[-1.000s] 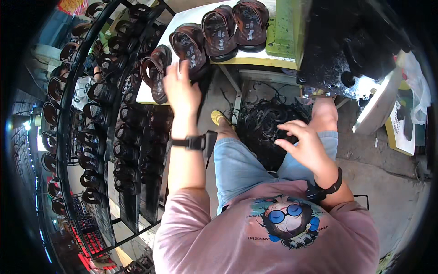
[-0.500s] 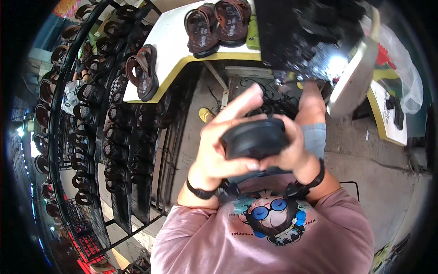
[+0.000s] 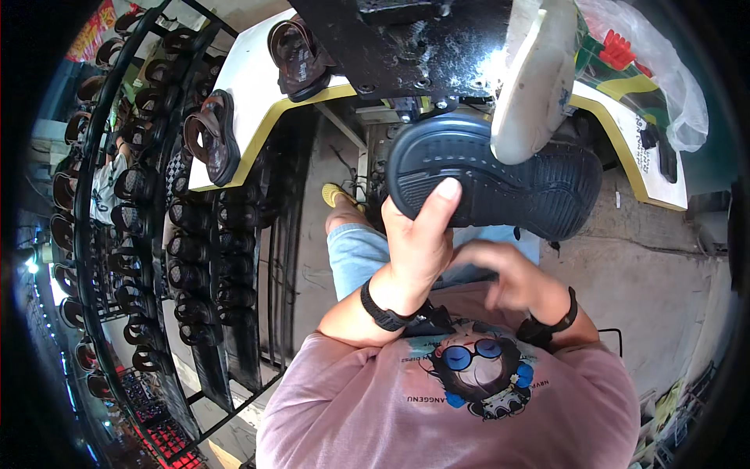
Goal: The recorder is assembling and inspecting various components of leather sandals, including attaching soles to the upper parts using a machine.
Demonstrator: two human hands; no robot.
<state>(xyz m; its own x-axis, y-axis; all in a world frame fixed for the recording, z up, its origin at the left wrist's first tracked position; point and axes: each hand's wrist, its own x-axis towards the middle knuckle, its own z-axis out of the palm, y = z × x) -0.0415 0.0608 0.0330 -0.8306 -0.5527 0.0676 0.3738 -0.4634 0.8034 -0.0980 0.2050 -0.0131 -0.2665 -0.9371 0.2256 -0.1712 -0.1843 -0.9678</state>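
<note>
The dark blue rubber shoe sole (image 3: 492, 184) lies long-ways left to right, just beyond both hands. The left hand (image 3: 418, 238) grips its left end — closest. The right hand (image 3: 504, 273), blurred, sits below; I cannot tell if it is open.

A small shoe-making workshop: a tall black wire rack (image 3: 148, 234) filled with dark sandals, more brown sandals (image 3: 212, 134) on the white counter (image 3: 250, 86), and a heavy black machine (image 3: 422, 43) (grimy, bolted) above a bare concrete floor (image 3: 648, 273).
</note>
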